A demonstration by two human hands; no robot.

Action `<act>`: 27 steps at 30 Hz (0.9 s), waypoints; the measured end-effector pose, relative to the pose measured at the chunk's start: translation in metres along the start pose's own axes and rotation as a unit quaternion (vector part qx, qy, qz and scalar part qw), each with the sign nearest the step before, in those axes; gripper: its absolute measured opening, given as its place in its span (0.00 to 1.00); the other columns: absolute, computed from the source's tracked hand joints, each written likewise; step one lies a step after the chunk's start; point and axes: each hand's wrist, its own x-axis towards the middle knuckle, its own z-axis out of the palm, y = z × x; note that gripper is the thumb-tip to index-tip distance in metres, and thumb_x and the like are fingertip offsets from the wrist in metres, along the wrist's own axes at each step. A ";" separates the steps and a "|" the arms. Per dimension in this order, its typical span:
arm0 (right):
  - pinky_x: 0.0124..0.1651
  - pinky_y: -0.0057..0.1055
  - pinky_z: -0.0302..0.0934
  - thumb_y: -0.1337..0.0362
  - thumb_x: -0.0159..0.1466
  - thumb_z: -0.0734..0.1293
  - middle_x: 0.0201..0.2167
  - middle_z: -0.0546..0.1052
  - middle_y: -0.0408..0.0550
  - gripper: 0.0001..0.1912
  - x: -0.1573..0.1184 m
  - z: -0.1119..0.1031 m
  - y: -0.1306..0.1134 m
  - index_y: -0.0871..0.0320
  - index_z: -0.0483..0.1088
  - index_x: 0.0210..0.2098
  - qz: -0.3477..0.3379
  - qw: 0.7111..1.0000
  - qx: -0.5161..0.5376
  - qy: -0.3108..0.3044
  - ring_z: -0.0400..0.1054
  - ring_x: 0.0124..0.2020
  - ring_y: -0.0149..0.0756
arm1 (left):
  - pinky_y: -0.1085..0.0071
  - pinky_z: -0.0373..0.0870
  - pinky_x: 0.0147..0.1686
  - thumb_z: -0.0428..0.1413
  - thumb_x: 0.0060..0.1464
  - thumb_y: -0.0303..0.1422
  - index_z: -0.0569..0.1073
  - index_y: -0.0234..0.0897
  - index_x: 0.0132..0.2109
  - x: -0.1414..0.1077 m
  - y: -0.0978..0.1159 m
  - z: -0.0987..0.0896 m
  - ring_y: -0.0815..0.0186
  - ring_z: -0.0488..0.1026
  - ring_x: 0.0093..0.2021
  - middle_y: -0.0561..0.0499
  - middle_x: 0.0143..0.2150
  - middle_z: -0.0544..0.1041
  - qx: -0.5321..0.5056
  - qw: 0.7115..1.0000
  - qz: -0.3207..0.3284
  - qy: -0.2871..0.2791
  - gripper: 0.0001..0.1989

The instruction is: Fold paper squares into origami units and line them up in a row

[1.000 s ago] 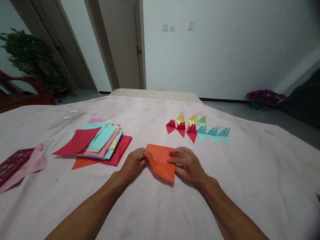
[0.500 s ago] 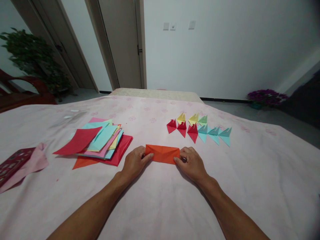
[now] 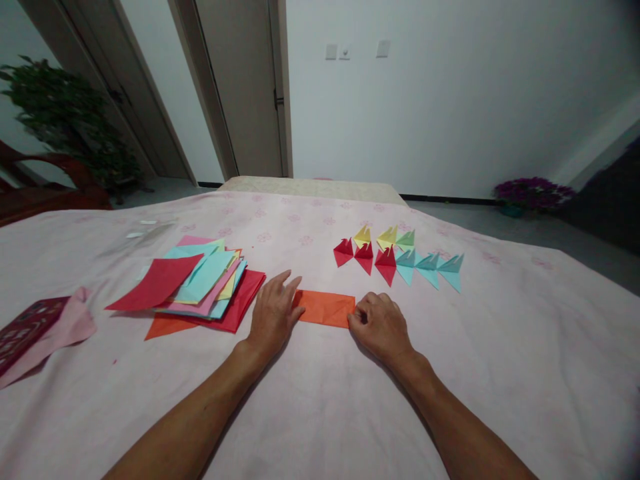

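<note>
Orange paper (image 3: 325,309) lies clear of cranes (image 3: 385,267), left grip (image 3: 273,312) spread, right grip (image 3: 382,328) pinching edge.

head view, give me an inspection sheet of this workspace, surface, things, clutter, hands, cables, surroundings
Surface: pink cloth, flower-printed, wrinkled
Job's things: orange paper, folded to a rectangle; paper stack, uneven, to the left; nine folded birds, beyond the right hand
Clutter: printed red item beside pink paper, far left; white scraps
Hands: left hand spread, thumb on the orange paper; right hand curled at its right end, grip unclear
Cables: nothing seen
Surroundings: doors, wall plates, plant, chair, purple flowers
</note>
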 end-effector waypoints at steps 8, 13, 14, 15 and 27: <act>0.45 0.43 0.58 0.69 0.60 0.66 0.36 0.74 0.52 0.03 -0.005 -0.012 -0.014 0.55 0.70 0.34 -0.043 0.999 -0.016 0.029 0.65 0.42 0.47 | 0.56 0.58 0.65 0.47 0.65 0.31 0.69 0.44 0.62 -0.007 0.009 0.009 0.58 0.62 0.66 0.46 0.66 0.66 -0.098 0.963 0.130 -0.213 0.20; 0.64 0.50 0.53 0.68 0.68 0.58 0.58 0.71 0.56 0.20 -0.019 0.001 -0.026 0.59 0.66 0.58 -0.136 0.989 0.055 -0.011 0.62 0.60 0.46 | 0.53 0.50 0.68 0.49 0.65 0.37 0.60 0.43 0.67 -0.007 0.014 0.004 0.56 0.54 0.70 0.45 0.69 0.61 -0.086 0.951 0.173 -0.241 0.25; 0.65 0.50 0.52 0.65 0.69 0.58 0.60 0.69 0.58 0.22 -0.022 0.004 -0.028 0.61 0.64 0.61 -0.132 0.989 0.059 -0.034 0.61 0.62 0.47 | 0.53 0.49 0.68 0.48 0.65 0.37 0.59 0.43 0.68 -0.008 0.013 0.003 0.57 0.53 0.70 0.45 0.69 0.60 -0.083 0.950 0.178 -0.243 0.26; 0.66 0.51 0.51 0.63 0.69 0.58 0.62 0.67 0.60 0.24 -0.025 0.006 -0.029 0.63 0.62 0.62 -0.122 0.989 0.060 -0.058 0.60 0.64 0.48 | 0.54 0.49 0.68 0.48 0.65 0.37 0.58 0.43 0.68 -0.008 0.013 0.003 0.57 0.53 0.70 0.45 0.69 0.59 -0.077 0.950 0.180 -0.244 0.26; 0.71 0.50 0.33 0.51 0.71 0.53 0.71 0.46 0.58 0.35 -0.023 -0.005 -0.027 0.68 0.50 0.69 -0.045 0.973 -0.047 -0.221 0.38 0.72 0.47 | 0.53 0.46 0.68 0.40 0.67 0.46 0.54 0.38 0.70 -0.009 0.003 0.005 0.55 0.48 0.72 0.41 0.72 0.52 0.128 0.951 0.152 -0.235 0.30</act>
